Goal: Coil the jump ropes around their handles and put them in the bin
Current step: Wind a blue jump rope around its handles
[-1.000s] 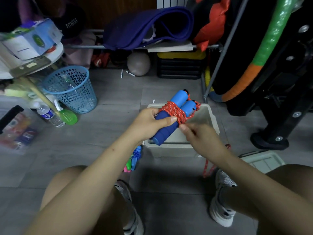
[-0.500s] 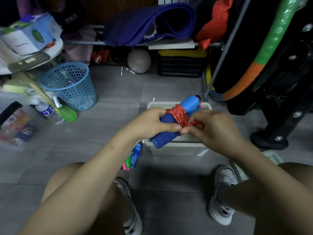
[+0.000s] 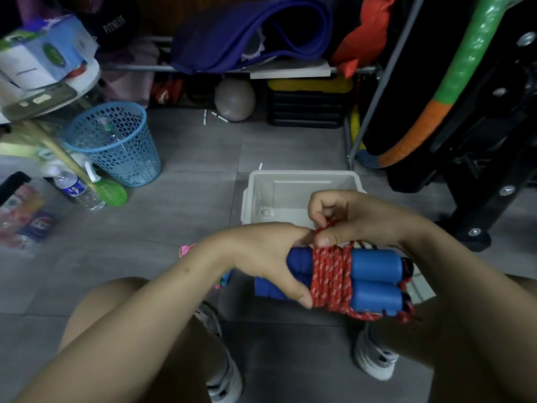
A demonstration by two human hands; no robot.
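Left ends of two blue foam handles point(image 3: 373, 264) hidden inside left hand point(image 3: 261, 257); pink braided rope point(image 3: 184, 249) mostly behind forearm.

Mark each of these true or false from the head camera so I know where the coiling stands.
1. The red rope is wound around the two blue handles. True.
2. The bundle already lies inside the white bin. False: it is held in both hands, nearer the camera than the bin.
3. The left hand grips the handles at their left end. True.
4. The right hand rests flat on the floor. False: its fingers pinch a strand of rope at the top of the coil.
5. The blue mesh basket stands right of the bin. False: it stands to its left.
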